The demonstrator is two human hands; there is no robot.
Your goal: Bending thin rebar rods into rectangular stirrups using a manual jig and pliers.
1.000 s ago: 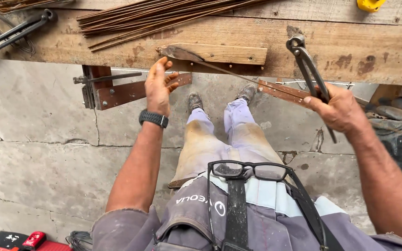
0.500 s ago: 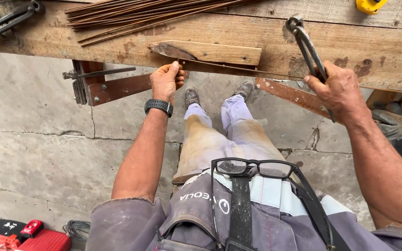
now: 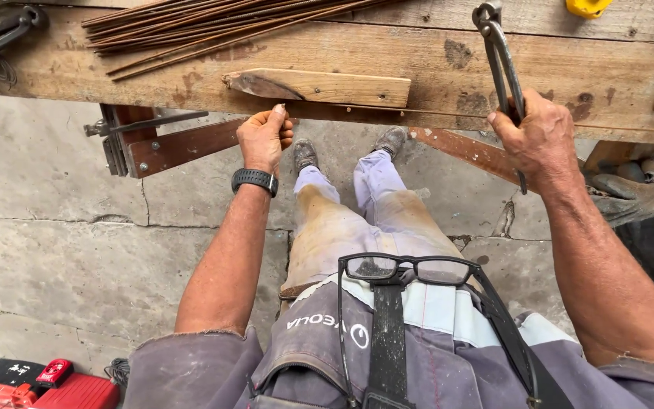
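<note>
Steel rod (image 3: pixel 387 115) along the bench's near edge, pinched by left hand (image 3: pixel 264 138); right hand (image 3: pixel 537 140) fisted around pincers (image 3: pixel 502 60), ready above.

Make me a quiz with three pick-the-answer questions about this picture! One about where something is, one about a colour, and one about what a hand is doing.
1. Where does the bundle of thin metal rods lie?
A. on the wooden workbench
B. on the concrete floor
C. in the red case

2. What colour is the watch on the left wrist?
A. white
B. black
C. yellow

3. What is the right hand doing?
A. lying flat and open
B. resting on a knee
C. gripping the handles of a metal tongs-like tool

Answers:
1. A, the rods rest on the bench top at the upper left.
2. B, the band and face are dark black.
3. C, its fingers are curled round the tool's handles at the bench edge. The left hand is closed at the bench edge too.
</note>
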